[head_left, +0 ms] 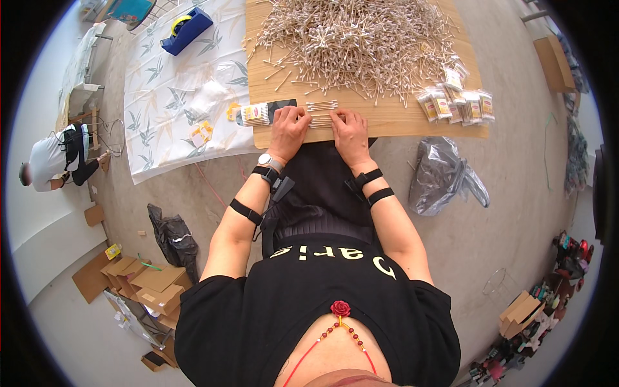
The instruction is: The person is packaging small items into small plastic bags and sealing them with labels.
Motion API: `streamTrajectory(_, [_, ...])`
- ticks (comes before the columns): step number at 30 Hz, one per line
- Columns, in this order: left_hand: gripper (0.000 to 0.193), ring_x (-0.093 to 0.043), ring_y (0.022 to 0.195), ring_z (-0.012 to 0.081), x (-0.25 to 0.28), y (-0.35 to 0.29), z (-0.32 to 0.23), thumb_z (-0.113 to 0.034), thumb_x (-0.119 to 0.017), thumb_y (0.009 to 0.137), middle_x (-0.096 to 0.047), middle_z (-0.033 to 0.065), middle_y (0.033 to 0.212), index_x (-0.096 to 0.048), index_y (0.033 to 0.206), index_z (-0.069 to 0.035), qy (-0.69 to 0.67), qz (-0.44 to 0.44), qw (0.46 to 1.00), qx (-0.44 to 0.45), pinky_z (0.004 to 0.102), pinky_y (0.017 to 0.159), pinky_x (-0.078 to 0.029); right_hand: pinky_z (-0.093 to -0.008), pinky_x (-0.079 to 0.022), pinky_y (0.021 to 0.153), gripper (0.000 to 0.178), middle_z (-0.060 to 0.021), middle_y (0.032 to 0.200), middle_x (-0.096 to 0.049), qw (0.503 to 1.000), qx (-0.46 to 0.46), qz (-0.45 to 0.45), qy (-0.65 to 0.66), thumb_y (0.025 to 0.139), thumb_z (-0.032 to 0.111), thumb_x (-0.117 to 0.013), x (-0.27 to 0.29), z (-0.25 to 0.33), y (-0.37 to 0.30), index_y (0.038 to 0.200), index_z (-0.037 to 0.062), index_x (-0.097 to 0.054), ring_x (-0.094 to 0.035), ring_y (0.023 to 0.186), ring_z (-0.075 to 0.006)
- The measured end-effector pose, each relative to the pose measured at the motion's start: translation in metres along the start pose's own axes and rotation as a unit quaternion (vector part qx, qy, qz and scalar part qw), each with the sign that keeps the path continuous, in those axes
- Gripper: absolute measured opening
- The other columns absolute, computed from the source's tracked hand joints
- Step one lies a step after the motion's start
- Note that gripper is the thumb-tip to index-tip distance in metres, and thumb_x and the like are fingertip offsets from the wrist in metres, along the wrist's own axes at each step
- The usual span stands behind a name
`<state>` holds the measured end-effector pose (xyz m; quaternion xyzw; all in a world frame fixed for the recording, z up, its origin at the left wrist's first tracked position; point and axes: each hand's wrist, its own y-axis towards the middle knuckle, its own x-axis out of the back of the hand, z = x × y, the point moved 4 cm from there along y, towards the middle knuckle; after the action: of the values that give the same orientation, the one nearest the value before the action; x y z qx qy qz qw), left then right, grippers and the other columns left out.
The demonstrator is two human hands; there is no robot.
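Note:
At the near edge of the wooden table [380,119], a small row of cotton swabs [322,106] lies sideways between my hands. My left hand [289,132] is closed, its fingertips at the swabs' left ends. Closed as well, my right hand [351,133] has thumb and fingers at their right ends. A clear packet of swabs [255,115] sits just left of my left hand, beside a dark flat piece [282,104] partly behind that hand. Beyond my hands spreads a large heap of loose cotton swabs [354,39].
Several filled packets [472,108] lie at the table's right. A leaf-patterned cloth [145,97] on the left carries a blue tape dispenser [187,32] and yellow-white cards [201,133]. A plastic bag [442,177] is right of me; another person [55,158] is far left.

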<state>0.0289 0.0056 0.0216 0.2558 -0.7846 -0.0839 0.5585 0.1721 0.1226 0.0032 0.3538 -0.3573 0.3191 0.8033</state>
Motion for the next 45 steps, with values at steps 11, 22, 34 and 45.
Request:
streamTrajectory(11, [0.055, -0.047, 0.131, 0.0354, 0.003, -0.024, -0.016, -0.025, -0.077, 0.087, -0.054, 0.0171, 0.136, -0.057, 0.134, -0.003, -0.020, 0.009, 0.990, 0.140, 0.0485, 0.110, -0.035, -0.0444, -0.043, 0.099, 0.047, -0.0070, 0.122, -0.064, 0.999, -0.026, 0.022, 0.025, 0.090, 0.015, -0.072, 0.004, -0.010, -0.005, 0.135, 0.0099, -0.064, -0.059, 0.115, -0.0291])
streamTrajectory(22, [0.087, -0.012, 0.160, 0.0361, -0.028, -0.046, -0.028, -0.045, -0.060, 0.100, -0.018, 0.0217, 0.171, -0.024, 0.161, 0.005, 0.066, 0.115, 0.977, 0.167, 0.0584, 0.126, -0.007, -0.0580, -0.004, 0.127, 0.085, -0.0129, 0.171, -0.024, 0.980, -0.028, 0.143, -0.139, 0.098, 0.053, -0.059, -0.004, -0.022, -0.026, 0.160, 0.0005, -0.033, -0.013, 0.161, -0.0250])
streamTrajectory(34, [0.088, -0.006, 0.162, 0.0324, -0.038, -0.044, -0.031, -0.044, -0.058, 0.100, -0.014, 0.0195, 0.173, -0.020, 0.163, 0.003, 0.097, 0.121, 0.973, 0.170, 0.0562, 0.127, 0.001, -0.0620, 0.003, 0.126, 0.084, -0.0129, 0.174, -0.015, 0.971, -0.035, 0.164, -0.170, 0.103, 0.058, -0.045, -0.027, -0.009, -0.024, 0.162, 0.0012, -0.027, -0.005, 0.162, -0.0238])
streamTrajectory(45, [0.057, -0.043, 0.135, 0.0348, -0.006, -0.029, -0.033, -0.015, -0.077, 0.085, -0.050, 0.0157, 0.138, -0.055, 0.137, -0.008, -0.021, 0.001, 0.987, 0.161, 0.0500, 0.113, -0.029, -0.0519, -0.030, 0.120, 0.044, -0.0141, 0.142, -0.054, 0.999, -0.021, 0.027, 0.039, 0.085, 0.012, -0.077, 0.015, -0.018, -0.018, 0.127, 0.0081, -0.062, -0.048, 0.137, -0.0335])
